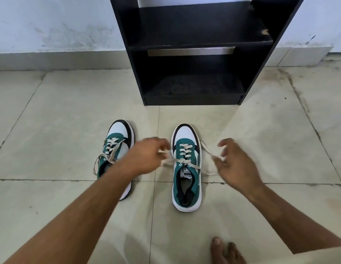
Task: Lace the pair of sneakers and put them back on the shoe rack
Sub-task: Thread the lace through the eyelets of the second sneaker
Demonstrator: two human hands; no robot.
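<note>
Two green, white and black sneakers stand on the tiled floor, toes pointing at the black shoe rack point(196, 42). The left sneaker point(118, 141) is laced, with loose ends hanging to its left; my left forearm covers its heel. The right sneaker point(186, 168) has its cream lace threaded through the eyelets. My left hand point(146, 157) pinches the left lace end point(166, 161) beside that shoe. My right hand point(234, 162) holds the right lace end point(208, 149), stretched out to the right.
The rack stands against a pale wall, with dark shelves holding nothing that I can see. Large floor tiles with dark grout lines spread on both sides. My bare toes point(223, 250) show at the bottom right.
</note>
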